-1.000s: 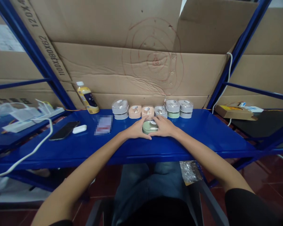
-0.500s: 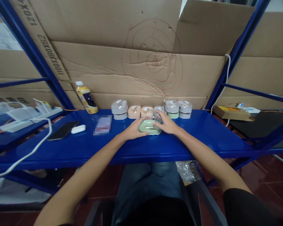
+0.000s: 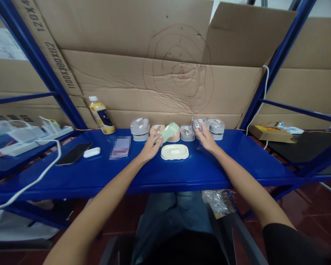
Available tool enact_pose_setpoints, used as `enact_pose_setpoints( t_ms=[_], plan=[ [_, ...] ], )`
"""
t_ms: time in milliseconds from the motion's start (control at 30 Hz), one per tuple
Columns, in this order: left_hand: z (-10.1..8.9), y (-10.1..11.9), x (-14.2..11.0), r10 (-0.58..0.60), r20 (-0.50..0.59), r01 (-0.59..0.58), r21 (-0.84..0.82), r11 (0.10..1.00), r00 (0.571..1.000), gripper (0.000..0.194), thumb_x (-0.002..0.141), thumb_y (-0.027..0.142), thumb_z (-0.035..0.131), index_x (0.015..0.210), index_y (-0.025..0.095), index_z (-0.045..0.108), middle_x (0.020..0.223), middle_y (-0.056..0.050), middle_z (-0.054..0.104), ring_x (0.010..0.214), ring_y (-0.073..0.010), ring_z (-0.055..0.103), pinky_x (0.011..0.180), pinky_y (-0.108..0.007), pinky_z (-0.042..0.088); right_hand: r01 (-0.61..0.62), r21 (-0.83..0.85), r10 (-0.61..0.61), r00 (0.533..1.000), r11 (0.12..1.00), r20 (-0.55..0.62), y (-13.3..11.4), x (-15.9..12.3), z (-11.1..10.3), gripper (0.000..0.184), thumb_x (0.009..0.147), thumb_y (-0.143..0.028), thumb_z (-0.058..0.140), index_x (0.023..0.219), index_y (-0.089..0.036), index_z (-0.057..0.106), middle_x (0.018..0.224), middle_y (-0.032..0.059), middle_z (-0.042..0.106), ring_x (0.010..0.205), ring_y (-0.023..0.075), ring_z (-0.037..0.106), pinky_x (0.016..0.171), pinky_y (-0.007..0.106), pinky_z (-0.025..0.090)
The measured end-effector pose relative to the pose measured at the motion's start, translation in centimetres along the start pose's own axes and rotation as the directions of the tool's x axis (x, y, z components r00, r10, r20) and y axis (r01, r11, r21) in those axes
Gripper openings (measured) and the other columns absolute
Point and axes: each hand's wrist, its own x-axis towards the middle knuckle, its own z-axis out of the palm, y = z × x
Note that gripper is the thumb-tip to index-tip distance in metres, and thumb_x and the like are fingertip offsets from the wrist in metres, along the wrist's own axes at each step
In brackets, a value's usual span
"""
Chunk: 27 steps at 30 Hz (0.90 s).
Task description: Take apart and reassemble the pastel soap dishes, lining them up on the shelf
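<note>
The left hand (image 3: 150, 148) is closed on one end of a green lid (image 3: 168, 133) and holds it above the blue metal shelf (image 3: 238, 158). The lid is tilted, and its long axis goes from the hand up and to the right, toward a row of small round boxes. The fingers of this hand are partly hidden behind the lid, so I cannot see exactly how they hold it.

A cream tray (image 3: 174, 151) lies flat on the shelf, between the two hands and just in front of the row. Its long axis goes from left to right, along the shelf edge.

The right hand (image 3: 206, 137) reaches forward, and its fingers (image 3: 199, 128) touch a grey box (image 3: 201, 124) in the row. The fingers cover much of this box, so I cannot tell if the hand really grips it or only touches it.

The lid hides a large part of a peach box (image 3: 173, 137), and a second peach box (image 3: 156, 129) stands just beside the left hand. To the left, a yellow bottle (image 3: 101, 116), a phone (image 3: 74, 152) and a small white case (image 3: 92, 152) are on the shelf. A card (image 3: 120, 147) near them is blurred, and I cannot read it.
</note>
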Motion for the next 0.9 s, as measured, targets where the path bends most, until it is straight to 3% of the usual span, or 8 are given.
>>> enact_pose_setpoints(
  t_ms=[67, 133, 300, 433, 567, 667, 800, 900],
  plan=[
    [-0.3, -0.2, 0.2, -0.040, -0.080, 0.042, 0.026, 0.999, 0.996, 0.061, 0.104, 0.060, 0.032, 0.115, 0.016, 0.073, 0.119, -0.015, 0.067, 0.120, -0.0298, 0.061, 0.114, -0.049, 0.047, -0.010, 0.012, 0.010, 1.000, 1.000, 0.003, 0.3, 0.1, 0.1, 0.071, 0.097, -0.075, 0.043, 0.145, -0.024, 0.049, 0.128, 0.0128, 0.068, 0.117, 0.0327, 0.066, 0.107, 0.054, 0.050],
    [-0.5, 0.1, 0.0, -0.017, -0.066, 0.021, 0.064, 0.998, 0.998, 0.058, 0.104, 0.059, 0.035, 0.119, 0.017, 0.072, 0.121, -0.015, 0.065, 0.123, -0.0303, 0.060, 0.115, -0.051, 0.045, -0.017, 0.007, 0.017, 1.000, 1.000, -0.007, 0.5, 0.2, 0.0, 0.069, 0.098, -0.074, 0.039, 0.144, -0.024, 0.050, 0.126, 0.0127, 0.069, 0.116, 0.0324, 0.065, 0.106, 0.054, 0.051],
    [-0.7, 1.9, -1.1, 0.138, 0.229, -0.166, 0.112, 0.980, 0.964, 0.049, 0.099, 0.056, 0.053, 0.132, 0.023, 0.069, 0.142, -0.013, 0.054, 0.144, -0.0343, 0.047, 0.124, -0.053, 0.035, 0.021, -0.015, -0.021, 1.000, 1.000, 0.003, 0.0, 0.2, -0.1, 0.066, 0.099, -0.069, 0.040, 0.144, -0.022, 0.052, 0.125, 0.0128, 0.069, 0.116, 0.0330, 0.065, 0.106, 0.056, 0.050],
    [-0.3, 2.7, -1.6, 0.123, 0.358, -0.165, 0.089, 0.982, 0.926, 0.054, 0.096, 0.059, 0.060, 0.140, 0.026, 0.064, 0.147, -0.012, 0.053, 0.140, -0.0338, 0.053, 0.123, -0.051, 0.039, 0.155, -0.107, -0.147, 0.986, 0.982, 0.077, -1.3, -0.3, 0.5, 0.069, 0.091, -0.068, 0.060, 0.142, -0.021, 0.058, 0.137, 0.0146, 0.065, 0.124, 0.0348, 0.062, 0.110, 0.056, 0.047],
    [0.4, 2.5, -1.6, 0.116, 0.306, -0.134, 0.039, 0.990, 0.945, 0.086, 0.081, 0.062, 0.078, 0.151, 0.021, 0.048, 0.152, -0.016, 0.053, 0.142, -0.0381, 0.051, 0.121, -0.052, 0.041, 0.272, -0.188, -0.231, 0.949, 0.944, 0.213, -2.6, -1.0, 1.9, 0.081, 0.080, -0.067, 0.076, 0.146, -0.023, 0.059, 0.131, 0.0144, 0.065, 0.121, 0.0334, 0.063, 0.108, 0.054, 0.049],
    [0.8, 2.5, -1.5, 0.025, 0.252, -0.026, 0.001, 1.000, 0.967, 0.109, 0.070, 0.062, 0.087, 0.155, 0.017, 0.037, 0.153, -0.021, 0.053, 0.140, -0.0414, 0.053, 0.116, -0.054, 0.045, 0.302, -0.230, -0.223, 0.922, 0.925, 0.315, -3.1, -1.4, 3.0, 0.090, 0.074, -0.068, 0.083, 0.147, -0.020, 0.060, 0.122, 0.0134, 0.063, 0.113, 0.0312, 0.064, 0.105, 0.051, 0.051],
    [1.4, 2.8, -1.4, -0.059, 0.255, 0.080, -0.073, 0.994, 0.965, 0.115, 0.065, 0.058, 0.090, 0.155, 0.017, 0.032, 0.146, -0.020, 0.060, 0.133, -0.0404, 0.061, 0.110, -0.053, 0.050, 0.327, -0.257, -0.216, 0.899, 0.910, 0.380, -3.4, -1.8, 4.0, 0.097, 0.071, -0.068, 0.085, 0.149, -0.016, 0.058, 0.121, 0.0138, 0.061, 0.115, 0.0314, 0.064, 0.107, 0.049, 0.051],
    [1.6, 3.0, -1.3, -0.068, 0.253, 0.094, -0.092, 0.991, 0.965, 0.120, 0.063, 0.056, 0.091, 0.156, 0.015, 0.028, 0.144, -0.022, 0.062, 0.133, -0.0412, 0.062, 0.111, -0.054, 0.049, 0.340, -0.294, -0.209, 0.894, 0.894, 0.397, -3.7, -1.9, 4.3, 0.096, 0.071, -0.070, 0.085, 0.149, -0.021, 0.058, 0.125, 0.0135, 0.060, 0.118, 0.0323, 0.063, 0.106, 0.049, 0.051]
  ],
)
